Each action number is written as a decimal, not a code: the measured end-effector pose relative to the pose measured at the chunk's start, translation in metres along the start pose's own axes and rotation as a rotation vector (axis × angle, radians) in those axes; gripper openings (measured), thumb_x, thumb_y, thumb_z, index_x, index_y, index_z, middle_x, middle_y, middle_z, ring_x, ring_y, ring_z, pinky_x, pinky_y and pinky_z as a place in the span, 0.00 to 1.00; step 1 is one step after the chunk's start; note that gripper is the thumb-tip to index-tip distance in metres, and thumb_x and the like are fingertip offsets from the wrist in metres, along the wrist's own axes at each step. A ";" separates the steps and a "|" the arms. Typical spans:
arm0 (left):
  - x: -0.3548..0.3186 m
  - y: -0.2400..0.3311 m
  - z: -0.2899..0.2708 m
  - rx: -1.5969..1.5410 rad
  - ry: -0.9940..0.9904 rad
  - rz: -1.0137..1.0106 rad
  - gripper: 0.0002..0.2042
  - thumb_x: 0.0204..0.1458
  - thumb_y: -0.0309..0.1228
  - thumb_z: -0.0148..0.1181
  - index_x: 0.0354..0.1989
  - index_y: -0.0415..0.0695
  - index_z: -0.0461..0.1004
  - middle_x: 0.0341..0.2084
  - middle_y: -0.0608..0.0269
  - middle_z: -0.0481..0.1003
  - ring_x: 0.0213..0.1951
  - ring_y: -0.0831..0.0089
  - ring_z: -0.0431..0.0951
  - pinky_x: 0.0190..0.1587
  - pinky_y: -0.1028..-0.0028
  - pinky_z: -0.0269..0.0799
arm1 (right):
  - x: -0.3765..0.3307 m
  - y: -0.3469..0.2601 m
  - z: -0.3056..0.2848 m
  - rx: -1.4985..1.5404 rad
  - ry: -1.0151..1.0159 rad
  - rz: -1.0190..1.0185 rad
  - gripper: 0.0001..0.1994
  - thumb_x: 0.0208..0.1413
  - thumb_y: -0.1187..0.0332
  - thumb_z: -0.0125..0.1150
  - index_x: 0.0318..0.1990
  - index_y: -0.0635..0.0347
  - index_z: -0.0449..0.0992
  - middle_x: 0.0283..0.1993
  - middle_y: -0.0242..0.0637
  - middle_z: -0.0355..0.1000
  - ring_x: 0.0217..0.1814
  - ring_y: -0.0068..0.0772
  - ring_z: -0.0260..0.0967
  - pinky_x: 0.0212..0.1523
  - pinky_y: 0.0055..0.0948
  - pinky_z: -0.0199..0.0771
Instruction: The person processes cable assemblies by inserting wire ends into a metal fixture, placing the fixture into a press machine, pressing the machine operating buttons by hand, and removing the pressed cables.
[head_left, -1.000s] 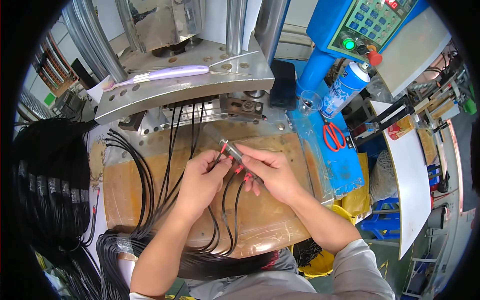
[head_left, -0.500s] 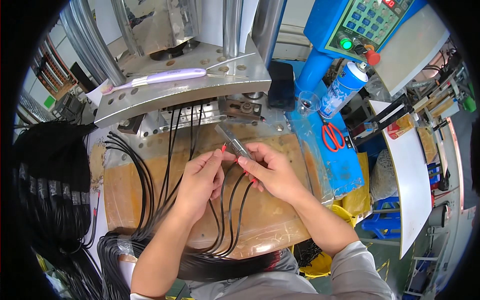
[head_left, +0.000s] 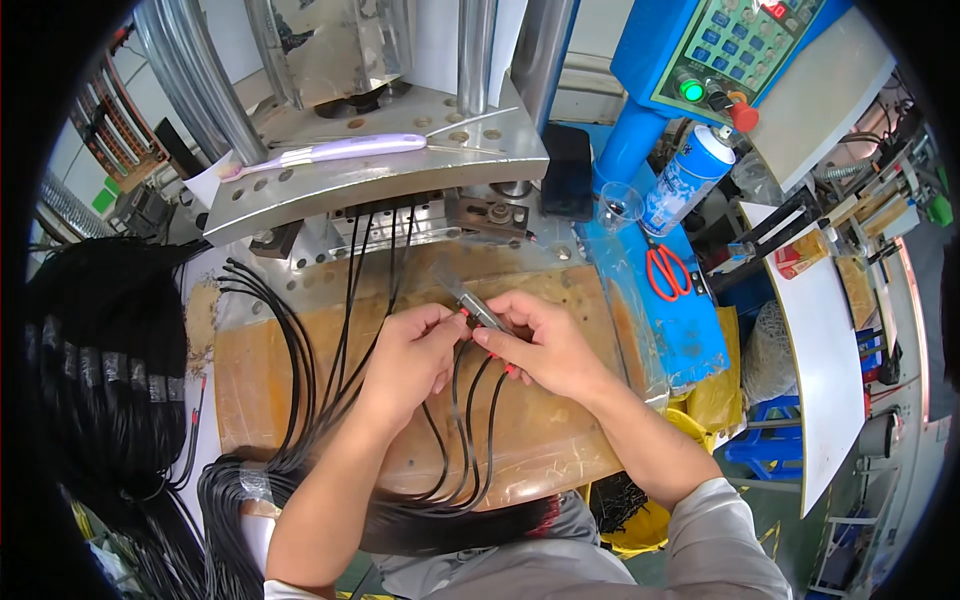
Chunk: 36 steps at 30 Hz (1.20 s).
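- Two bare hands are working over the middle of the brown worktop (head_left: 560, 455) in the head view, fingers nearly meeting.
- Left hand (head_left: 412, 358) is pinching a red-tipped black cable (head_left: 464, 312), thumb against fingers. Can't tell if that tip is touching the bar or sitting just beside it.
- Right hand (head_left: 550, 348) is gripping a grey metal bar (head_left: 476, 306), thumb pressing on top. The bar is slanting, its far end pointing toward the worktop's far edge.
- More black cables (head_left: 490, 425) are hanging from under the right hand, red ends showing at its fingers, and they're curving down to the worktop's near edge.
- A fan of black cables (head_left: 300, 340) is spreading near the worktop's far left corner, and a thick black bundle (head_left: 235, 515) is spilling past the near left corner.
- Behind the far edge, a purple toothbrush (head_left: 365, 147) is lying along the front edge of a steel plate (head_left: 385, 184).
- Off the right edge, a blue stand (head_left: 690, 345) is carrying red-handled scissors (head_left: 668, 274) near its right edge, with a spray can (head_left: 688, 182) and a clear cup (head_left: 619, 206) standing farther back.
- A yellow bin (head_left: 640, 540) is sitting below the near right corner, holding black bits.
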<state>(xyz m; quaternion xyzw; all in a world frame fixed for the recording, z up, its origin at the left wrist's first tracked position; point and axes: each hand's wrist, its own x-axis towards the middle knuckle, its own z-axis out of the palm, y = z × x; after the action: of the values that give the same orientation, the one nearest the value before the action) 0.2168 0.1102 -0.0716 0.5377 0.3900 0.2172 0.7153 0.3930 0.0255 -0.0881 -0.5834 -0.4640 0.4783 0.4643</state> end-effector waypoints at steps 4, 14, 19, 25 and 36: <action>-0.003 0.004 -0.006 -0.006 -0.057 -0.040 0.11 0.65 0.32 0.56 0.34 0.37 0.76 0.12 0.71 0.66 0.14 0.81 0.66 0.18 0.79 0.58 | -0.004 -0.002 -0.001 0.052 -0.024 0.089 0.10 0.66 0.67 0.63 0.50 0.61 0.76 0.29 0.26 0.73 0.23 0.14 0.68 0.20 0.19 0.66; 0.008 0.009 -0.022 -0.066 0.262 0.430 0.11 0.66 0.33 0.57 0.36 0.37 0.76 0.20 0.68 0.75 0.23 0.81 0.75 0.25 0.79 0.68 | 0.034 -0.019 -0.024 -0.977 0.116 -0.347 0.09 0.61 0.69 0.60 0.44 0.60 0.81 0.38 0.47 0.79 0.42 0.54 0.78 0.43 0.43 0.78; 0.031 -0.006 -0.065 0.290 0.667 0.646 0.12 0.61 0.28 0.61 0.50 0.35 0.74 0.36 0.59 0.77 0.37 0.73 0.78 0.40 0.73 0.75 | 0.180 -0.008 -0.038 -1.168 0.430 -0.609 0.14 0.64 0.66 0.55 0.53 0.61 0.77 0.54 0.54 0.75 0.54 0.56 0.73 0.50 0.46 0.76; 0.039 0.010 -0.061 -0.059 0.440 0.241 0.21 0.61 0.31 0.60 0.59 0.31 0.69 0.39 0.61 0.78 0.36 0.77 0.76 0.38 0.75 0.72 | 0.265 0.043 -0.061 -0.263 0.253 -0.469 0.20 0.73 0.64 0.44 0.68 0.57 0.65 0.69 0.43 0.65 0.67 0.44 0.66 0.66 0.42 0.71; 0.039 0.016 -0.072 -0.098 0.349 0.168 0.30 0.62 0.32 0.58 0.68 0.28 0.58 0.47 0.49 0.77 0.44 0.63 0.82 0.49 0.68 0.77 | 0.244 0.000 -0.035 1.009 0.109 -0.227 0.17 0.73 0.64 0.42 0.63 0.61 0.65 0.65 0.49 0.65 0.66 0.48 0.66 0.69 0.51 0.70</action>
<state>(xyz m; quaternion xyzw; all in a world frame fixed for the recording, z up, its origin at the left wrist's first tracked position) 0.1847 0.1869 -0.0775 0.4872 0.4508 0.3844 0.6416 0.4553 0.2624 -0.1153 -0.2572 -0.2113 0.5579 0.7602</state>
